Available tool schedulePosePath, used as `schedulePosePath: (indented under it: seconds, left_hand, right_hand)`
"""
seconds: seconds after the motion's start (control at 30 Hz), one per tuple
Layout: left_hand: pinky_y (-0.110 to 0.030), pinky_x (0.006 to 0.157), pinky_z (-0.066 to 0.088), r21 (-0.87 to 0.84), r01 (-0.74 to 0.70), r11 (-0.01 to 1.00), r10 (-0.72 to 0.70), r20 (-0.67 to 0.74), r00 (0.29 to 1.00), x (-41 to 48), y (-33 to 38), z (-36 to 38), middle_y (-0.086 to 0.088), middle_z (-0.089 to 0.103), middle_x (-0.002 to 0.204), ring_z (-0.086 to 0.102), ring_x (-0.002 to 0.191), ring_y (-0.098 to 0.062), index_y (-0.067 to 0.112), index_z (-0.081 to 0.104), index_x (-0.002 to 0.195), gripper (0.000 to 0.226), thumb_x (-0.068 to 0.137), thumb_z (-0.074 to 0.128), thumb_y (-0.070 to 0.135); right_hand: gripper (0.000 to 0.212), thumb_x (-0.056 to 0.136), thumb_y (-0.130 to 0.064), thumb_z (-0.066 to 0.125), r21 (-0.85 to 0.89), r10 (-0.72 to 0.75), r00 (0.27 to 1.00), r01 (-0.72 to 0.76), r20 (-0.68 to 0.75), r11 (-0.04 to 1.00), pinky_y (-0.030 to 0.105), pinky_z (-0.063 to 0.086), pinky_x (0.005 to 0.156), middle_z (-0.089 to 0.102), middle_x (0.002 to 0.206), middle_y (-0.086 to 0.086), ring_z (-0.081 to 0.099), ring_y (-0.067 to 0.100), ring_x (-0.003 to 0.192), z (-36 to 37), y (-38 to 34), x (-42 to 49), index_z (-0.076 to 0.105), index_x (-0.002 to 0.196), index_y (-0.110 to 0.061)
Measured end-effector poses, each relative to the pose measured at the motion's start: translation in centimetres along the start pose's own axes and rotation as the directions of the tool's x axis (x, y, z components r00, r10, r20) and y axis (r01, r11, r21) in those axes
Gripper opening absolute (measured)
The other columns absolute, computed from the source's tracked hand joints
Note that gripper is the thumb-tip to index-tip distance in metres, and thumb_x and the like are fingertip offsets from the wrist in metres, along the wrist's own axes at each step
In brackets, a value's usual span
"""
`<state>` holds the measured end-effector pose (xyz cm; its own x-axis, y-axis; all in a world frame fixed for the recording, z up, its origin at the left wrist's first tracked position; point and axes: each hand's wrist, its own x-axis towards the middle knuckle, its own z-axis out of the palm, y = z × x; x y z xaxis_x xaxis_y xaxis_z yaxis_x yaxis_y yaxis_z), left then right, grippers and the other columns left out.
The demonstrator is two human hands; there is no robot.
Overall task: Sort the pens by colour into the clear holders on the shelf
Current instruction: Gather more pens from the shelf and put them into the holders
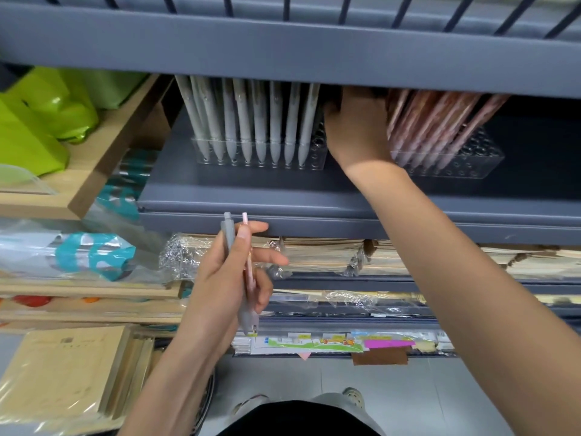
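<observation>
From the head camera, the left hand (231, 272) curls round two slim pens held upright together: a matte grey pen (227, 232) and a pale pink pen (245, 219), the thumb pressing them against the fingers. On the smooth grey shelf (283, 196) above stand two clear plastic holders with rows of round holes. The left holder (261, 157) carries a row of matte grey pens (261, 121) standing upright. The right holder (468, 162) carries pinkish-brown pens (440, 124) leaning to the right. The right hand (358, 130) reaches in between the two holders, beside the pinkish pens. Its fingers are hidden under the upper shelf edge, so its grip cannot be told. Glossy green bags (41, 121) sit to the left.
</observation>
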<state>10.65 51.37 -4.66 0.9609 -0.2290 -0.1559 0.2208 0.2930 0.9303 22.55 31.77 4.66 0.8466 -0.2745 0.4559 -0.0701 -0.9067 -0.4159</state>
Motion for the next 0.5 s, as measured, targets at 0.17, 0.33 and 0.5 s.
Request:
schedulePosePath:
  seconds: [0.17, 0.33, 0.5]
  left_hand:
    - [-0.022, 0.038, 0.028, 0.038, -0.019, 0.999, 0.019, 0.007, 1.000, 0.1, 0.0, 0.0, -0.013, 0.070, 0.080, 0.032, 0.037, -0.013, 0.022, 0.060, 0.110, 0.033, 0.097, 0.047, 0.049]
    - [-0.020, 0.036, 0.026, -0.124, -0.013, 0.992, 0.015, 0.018, 1.000, 0.0, 0.2, 0.4, -0.016, 0.065, 0.077, 0.030, 0.036, -0.014, 0.014, 0.048, 0.103, 0.025, 0.099, 0.051, 0.038]
    - [-0.022, 0.036, 0.036, -0.111, -0.037, 0.993, 0.039, 0.021, 0.999, -0.4, 0.2, 1.2, -0.012, 0.066, 0.080, 0.041, 0.039, -0.016, 0.009, 0.058, 0.104, 0.025, 0.102, 0.045, 0.030]
  right_hand:
    - [0.028, 0.095, -0.010, 0.043, 0.060, 0.000, 0.999, -0.002, 0.039, 0.998, 0.031, 0.039, 0.086, 0.062, 0.117, 0.020, 0.055, 0.036, 0.110, 0.2, 0.3, 0.4, 0.060, 0.115, -0.001]
    - [0.027, 0.094, -0.010, 0.045, 0.110, -0.011, 1.000, 0.008, 0.029, 0.994, 0.024, 0.031, 0.075, 0.063, 0.115, 0.018, 0.056, 0.034, 0.107, 0.3, 0.7, 0.4, 0.062, 0.114, -0.003]
    - [0.025, 0.095, -0.009, 0.048, 0.133, -0.031, 0.999, 0.029, 0.012, 0.991, 0.018, 0.023, 0.068, 0.066, 0.114, 0.018, 0.058, 0.034, 0.105, 0.2, 0.8, 0.3, 0.065, 0.111, -0.002]
